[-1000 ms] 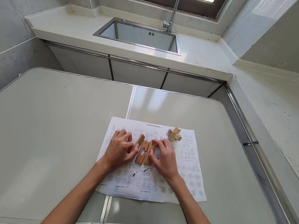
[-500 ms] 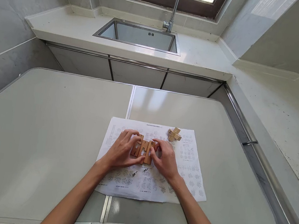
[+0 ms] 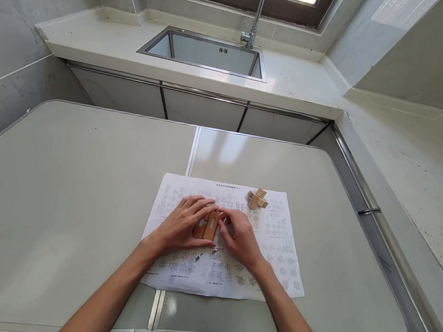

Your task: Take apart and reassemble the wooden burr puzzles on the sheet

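Note:
Notched wooden puzzle pieces [image 3: 210,227] lie side by side on a printed paper sheet [image 3: 279,269]. My left hand [image 3: 182,223] is closed around them from the left, its thumb along the near end and its fingers over the far end, hiding part of them. At their right edge, my right hand [image 3: 241,236] has its fingers curled, with the tips against the far right corner of the rightmost piece. A cross-shaped interlocked wooden puzzle [image 3: 257,198] rests near the sheet's top right.
The pale folding table [image 3: 77,183] has a metal seam down its middle. Small dark bits [image 3: 198,258] lie on the paper. Beyond the table stands a white counter [image 3: 296,80] with a sink [image 3: 205,52] and a tall faucet [image 3: 257,19].
The wooden pieces have been pushed closer together and slightly left. My left fingers now reach farther over their tops, and my right hand has shifted left along with them.

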Action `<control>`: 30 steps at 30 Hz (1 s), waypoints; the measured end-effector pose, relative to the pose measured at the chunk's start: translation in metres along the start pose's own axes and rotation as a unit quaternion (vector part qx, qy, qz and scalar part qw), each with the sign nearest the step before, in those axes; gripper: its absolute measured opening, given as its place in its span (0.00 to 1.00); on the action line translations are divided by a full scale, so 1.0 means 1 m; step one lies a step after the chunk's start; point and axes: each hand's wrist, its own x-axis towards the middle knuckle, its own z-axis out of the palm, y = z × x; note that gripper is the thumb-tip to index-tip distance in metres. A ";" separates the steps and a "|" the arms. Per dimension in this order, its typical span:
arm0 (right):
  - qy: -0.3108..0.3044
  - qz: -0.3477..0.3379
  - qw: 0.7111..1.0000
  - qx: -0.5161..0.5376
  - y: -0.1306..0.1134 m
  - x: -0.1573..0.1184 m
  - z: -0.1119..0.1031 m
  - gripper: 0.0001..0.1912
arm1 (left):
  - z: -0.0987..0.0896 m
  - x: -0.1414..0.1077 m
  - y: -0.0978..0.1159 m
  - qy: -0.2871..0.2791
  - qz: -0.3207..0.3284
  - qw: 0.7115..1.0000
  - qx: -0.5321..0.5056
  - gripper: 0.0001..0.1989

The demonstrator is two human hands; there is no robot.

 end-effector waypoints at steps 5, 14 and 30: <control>-0.008 -0.003 1.000 0.009 -0.001 0.000 0.000 0.16 | 0.000 0.000 0.000 0.000 0.005 1.000 0.008 0.43; -0.006 0.003 1.000 0.017 0.000 0.000 0.000 0.16 | -0.001 -0.001 -0.011 0.048 -0.059 0.995 0.059 0.37; -0.011 0.014 1.000 0.016 -0.002 0.000 0.000 0.15 | -0.013 -0.006 -0.053 0.166 -0.187 0.962 0.112 0.30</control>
